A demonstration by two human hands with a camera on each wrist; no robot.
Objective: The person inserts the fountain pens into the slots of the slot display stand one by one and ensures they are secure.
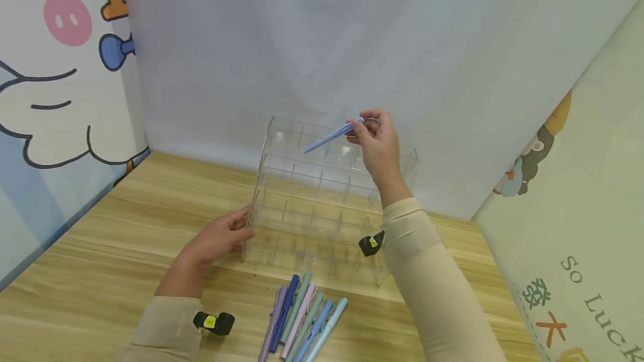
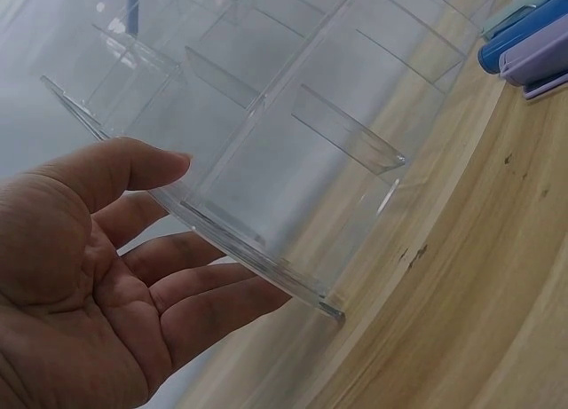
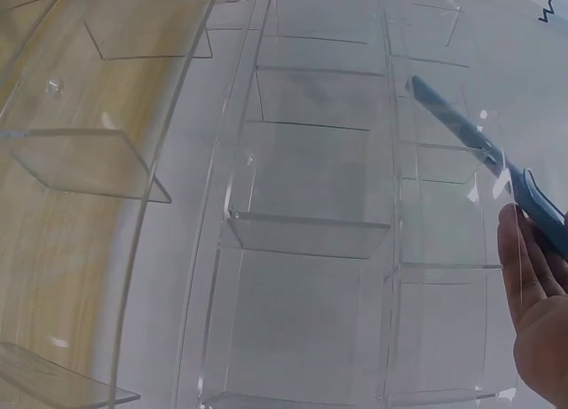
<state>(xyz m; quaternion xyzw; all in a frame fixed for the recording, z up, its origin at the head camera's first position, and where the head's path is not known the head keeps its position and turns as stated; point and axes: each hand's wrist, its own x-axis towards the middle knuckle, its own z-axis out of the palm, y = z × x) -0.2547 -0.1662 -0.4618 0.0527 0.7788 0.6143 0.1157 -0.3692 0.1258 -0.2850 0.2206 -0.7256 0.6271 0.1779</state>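
A clear acrylic pen rack [image 1: 324, 218] with several tiers of small compartments stands on the wooden table. My left hand [image 1: 218, 239] grips its left side panel; in the left wrist view the thumb lies on one face and the fingers reach behind the panel [image 2: 240, 247]. Above the rack's top tier, my right hand [image 1: 379, 147] pinches a light blue pen [image 1: 329, 139] near its clip end. The pen's other end points left and slightly down. Through the clear plastic, the right wrist view shows this pen [image 3: 457, 121] tilted, with part of the hand cut off.
In front of the rack, several capped pens [image 1: 302, 320] in purple, blue, green, pink and light blue lie side by side on the table [image 1: 100, 250]. A grey-white curtain [image 1: 322, 43] hangs behind the rack. Cartoon-printed panels [image 1: 65, 99] flank the table.
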